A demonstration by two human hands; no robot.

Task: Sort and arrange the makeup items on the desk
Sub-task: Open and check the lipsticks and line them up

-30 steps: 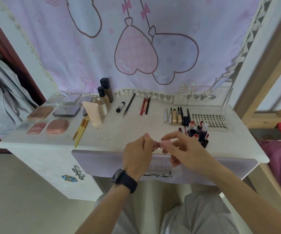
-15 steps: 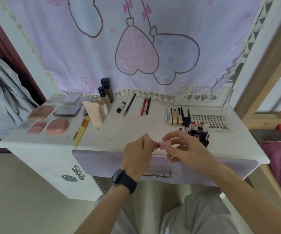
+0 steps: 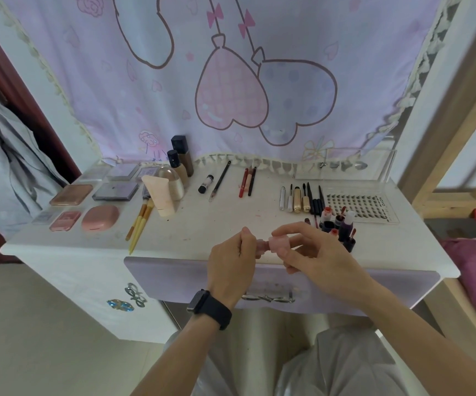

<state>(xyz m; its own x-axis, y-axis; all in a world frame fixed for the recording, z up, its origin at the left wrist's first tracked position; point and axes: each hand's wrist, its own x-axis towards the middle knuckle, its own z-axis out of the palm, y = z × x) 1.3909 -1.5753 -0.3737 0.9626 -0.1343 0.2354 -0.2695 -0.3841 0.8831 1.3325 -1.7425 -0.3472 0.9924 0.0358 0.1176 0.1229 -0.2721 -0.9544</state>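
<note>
Right hand: index and thumb pinch the pink cap, other fingers loosely spread. Left hand: fingers curled tight round the tube base, which is mostly hidden in the fist. Tube is held in the air just over the desk front edge, above the drawer front (can't tell if the cap is seated or parted).

Risks: thin pinch on a small, smooth cap. If it pops loose, it likely drops past the edge to lap or floor, not onto the desk. Right knuckles sit near the upright bottle cluster; an outward swing could topple them into the lash tray.

Room: bare top straight ahead, between the yellow brushes and the cluster. Pencils at the back are well apart.
</note>
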